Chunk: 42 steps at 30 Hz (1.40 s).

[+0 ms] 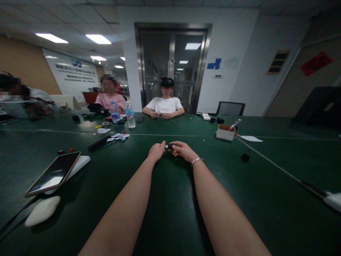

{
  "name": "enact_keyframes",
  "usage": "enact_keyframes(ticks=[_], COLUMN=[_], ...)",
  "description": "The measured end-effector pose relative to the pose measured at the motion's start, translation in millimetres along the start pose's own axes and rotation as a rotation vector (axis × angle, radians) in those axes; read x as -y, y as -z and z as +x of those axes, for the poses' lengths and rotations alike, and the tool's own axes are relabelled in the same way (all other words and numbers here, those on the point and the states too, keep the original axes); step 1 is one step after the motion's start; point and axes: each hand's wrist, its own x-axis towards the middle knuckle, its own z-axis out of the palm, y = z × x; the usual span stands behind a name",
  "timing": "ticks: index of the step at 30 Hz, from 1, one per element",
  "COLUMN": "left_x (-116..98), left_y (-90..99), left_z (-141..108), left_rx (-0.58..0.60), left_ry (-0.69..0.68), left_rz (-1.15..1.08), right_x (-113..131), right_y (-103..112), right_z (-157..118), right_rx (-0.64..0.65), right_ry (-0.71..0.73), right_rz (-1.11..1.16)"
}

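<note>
Both my hands meet over the middle of the green table (170,185). Between them is a small black object with a silver end (169,146), too small to name. My left hand (156,152) is closed, its thumb and fingers pinching the silver end. My right hand (183,150), with a silver bracelet at the wrist, is closed round the black end. To the left a phone (54,173) rests on a white item, beside a white mouse-like object (43,211).
Two bottles (130,114) stand beyond my hands to the left, near papers (118,137) and a black case. A small box (225,132), a brush-like black item (245,155) and a cable lie to the right. Several people sit around the table.
</note>
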Motion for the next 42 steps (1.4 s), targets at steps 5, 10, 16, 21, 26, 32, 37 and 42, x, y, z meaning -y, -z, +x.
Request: enact_keyframes(ticks=[5,10,16,21,26,32,37,42], left_x=[4,8,10,4,3,5,8,12], left_y=[-2.6,-4.6,-6.5,-3.9,-2.6,-1.8,-0.6,-1.1], left_z=[2,5,7,1,-1,-1,1,5], left_rx=[-0.019,-0.005,0.019,0.013,-0.034,-0.043,-0.037,-0.004], left_ry=[-0.017,-0.072,-0.116,-0.203,-0.249,-0.156,-0.111,-0.069], left_rz=[-0.043,-0.158,-0.290,-0.487,-0.403,-0.269,-0.178,-0.168], right_x=[2,3,3,2,1,-3,-3,-1], right_y=[-1,-1,0,0,1,2,2,1], right_z=[-1,-2,-1,0,0,2,1,-1], right_rx=[-0.007,-0.010,-0.037,-0.065,-0.066,-0.053,-0.032,0.005], right_ry=[-0.015,-0.022,-0.044,-0.028,-0.004,-0.009,-0.012,-0.005], right_rz=[0.005,0.039,0.058,0.067,0.061,0.053,0.058,0.040])
